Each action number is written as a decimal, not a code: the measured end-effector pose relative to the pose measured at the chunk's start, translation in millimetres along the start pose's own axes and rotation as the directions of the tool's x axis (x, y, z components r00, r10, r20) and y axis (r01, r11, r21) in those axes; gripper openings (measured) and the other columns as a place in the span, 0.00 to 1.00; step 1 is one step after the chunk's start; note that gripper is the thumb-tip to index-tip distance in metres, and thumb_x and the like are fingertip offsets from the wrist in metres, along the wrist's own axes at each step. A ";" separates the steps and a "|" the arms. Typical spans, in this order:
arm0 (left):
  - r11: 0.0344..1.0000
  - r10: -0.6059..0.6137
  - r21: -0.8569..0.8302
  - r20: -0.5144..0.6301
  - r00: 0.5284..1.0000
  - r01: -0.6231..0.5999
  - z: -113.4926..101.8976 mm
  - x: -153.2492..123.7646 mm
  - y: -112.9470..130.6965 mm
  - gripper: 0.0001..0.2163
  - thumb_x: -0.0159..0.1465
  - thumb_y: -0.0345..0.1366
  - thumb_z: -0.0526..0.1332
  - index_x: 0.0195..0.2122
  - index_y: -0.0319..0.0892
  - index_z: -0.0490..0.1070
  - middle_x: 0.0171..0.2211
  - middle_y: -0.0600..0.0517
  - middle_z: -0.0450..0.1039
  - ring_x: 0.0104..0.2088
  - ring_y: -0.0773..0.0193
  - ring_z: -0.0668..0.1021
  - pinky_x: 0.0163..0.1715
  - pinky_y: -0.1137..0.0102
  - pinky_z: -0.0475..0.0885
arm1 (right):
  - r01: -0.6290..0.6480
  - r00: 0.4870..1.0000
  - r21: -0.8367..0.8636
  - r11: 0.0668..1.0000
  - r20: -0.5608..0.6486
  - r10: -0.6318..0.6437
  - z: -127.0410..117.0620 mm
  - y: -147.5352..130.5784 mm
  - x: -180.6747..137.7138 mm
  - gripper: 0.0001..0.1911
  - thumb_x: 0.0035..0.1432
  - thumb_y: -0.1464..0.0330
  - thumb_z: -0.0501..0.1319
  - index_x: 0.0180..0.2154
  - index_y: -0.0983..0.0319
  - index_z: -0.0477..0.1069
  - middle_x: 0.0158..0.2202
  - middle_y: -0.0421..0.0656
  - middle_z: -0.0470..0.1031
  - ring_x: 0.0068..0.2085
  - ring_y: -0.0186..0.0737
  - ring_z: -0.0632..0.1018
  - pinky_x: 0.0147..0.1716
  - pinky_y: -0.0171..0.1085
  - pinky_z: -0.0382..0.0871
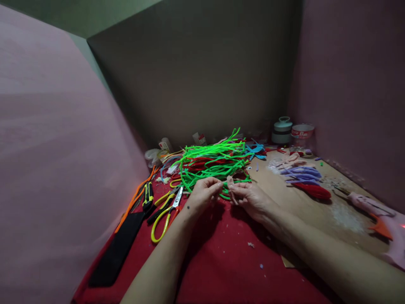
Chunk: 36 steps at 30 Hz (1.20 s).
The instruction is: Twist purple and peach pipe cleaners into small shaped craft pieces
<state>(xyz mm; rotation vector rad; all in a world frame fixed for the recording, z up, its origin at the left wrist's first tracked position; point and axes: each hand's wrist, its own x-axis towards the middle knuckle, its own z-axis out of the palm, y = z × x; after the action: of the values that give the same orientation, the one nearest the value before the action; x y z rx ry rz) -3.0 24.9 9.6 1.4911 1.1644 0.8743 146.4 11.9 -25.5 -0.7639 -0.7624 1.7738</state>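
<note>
My right hand [253,198] pinches a short, pale pink fuzzy pipe cleaner piece [232,190], bent into a narrow loop, between thumb and fingers. Close beside it on the left, my left hand [204,195] has its thumb and fingertips pressed together. Whatever lies between those fingertips is too small to make out. Just beyond both hands is a heap of bright green pipe cleaners [211,171], with red pipe cleaners [205,162] among them. Scissors [161,223] with yellow and red handles lie by my left forearm.
Left on the red cloth [215,270] are pliers [163,207], a utility knife [147,195], a black flat strip [117,249] and orange pipe cleaners [136,198]. Right, a cardboard sheet [268,181] bears purple bundles [302,174], a red bundle [313,191] and a pink glue gun [367,203]. Jars [282,131] stand behind.
</note>
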 end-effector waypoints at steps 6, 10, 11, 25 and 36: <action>0.998 -0.011 0.061 0.106 0.994 0.004 6.8 -5.1 5.3 0.10 0.50 0.38 0.63 0.26 0.35 0.68 0.16 0.56 0.66 0.15 0.74 0.65 0.15 0.78 0.58 | -0.015 1.000 -0.020 1.000 -0.022 0.015 1.1 0.3 -0.8 0.14 0.37 0.63 0.69 0.20 0.67 0.71 0.16 0.37 0.66 0.18 0.26 0.64 0.20 0.31 0.55; 0.997 0.001 0.077 0.099 0.995 -0.008 9.2 -5.2 4.8 0.11 0.52 0.39 0.63 0.25 0.36 0.67 0.16 0.56 0.65 0.14 0.74 0.65 0.15 0.78 0.59 | 0.026 0.999 -0.051 0.998 0.021 -0.025 -0.9 5.1 0.8 0.16 0.38 0.60 0.69 0.19 0.67 0.69 0.15 0.37 0.64 0.17 0.27 0.63 0.20 0.32 0.55; 0.997 0.003 0.070 0.106 0.994 -0.010 9.2 -5.1 4.4 0.11 0.52 0.40 0.62 0.25 0.36 0.67 0.16 0.56 0.65 0.14 0.74 0.65 0.15 0.77 0.59 | 0.031 0.999 -0.055 0.998 0.027 -0.030 -1.1 5.8 1.0 0.16 0.38 0.60 0.68 0.18 0.66 0.69 0.14 0.37 0.64 0.17 0.27 0.63 0.20 0.32 0.55; 0.998 -0.014 0.058 0.094 0.995 0.009 8.9 -5.1 3.8 0.10 0.53 0.40 0.61 0.25 0.36 0.66 0.14 0.56 0.65 0.13 0.74 0.64 0.15 0.77 0.59 | -0.011 1.000 0.002 1.000 0.028 0.011 2.1 3.3 -1.3 0.14 0.39 0.62 0.69 0.20 0.67 0.71 0.16 0.39 0.68 0.18 0.29 0.67 0.19 0.32 0.60; 0.999 -0.021 0.040 0.093 0.995 0.018 8.5 -5.4 4.0 0.11 0.53 0.41 0.62 0.26 0.36 0.67 0.16 0.55 0.67 0.13 0.73 0.66 0.14 0.77 0.61 | -0.026 0.998 0.071 0.997 0.064 0.021 3.2 2.4 -1.2 0.11 0.39 0.66 0.69 0.22 0.67 0.72 0.17 0.40 0.70 0.19 0.32 0.70 0.18 0.32 0.60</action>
<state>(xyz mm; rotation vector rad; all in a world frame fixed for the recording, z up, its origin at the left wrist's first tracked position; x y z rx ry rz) 4.4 17.3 11.8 1.5333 1.1314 0.7647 143.0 9.6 -25.3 -0.6746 -0.7301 1.8435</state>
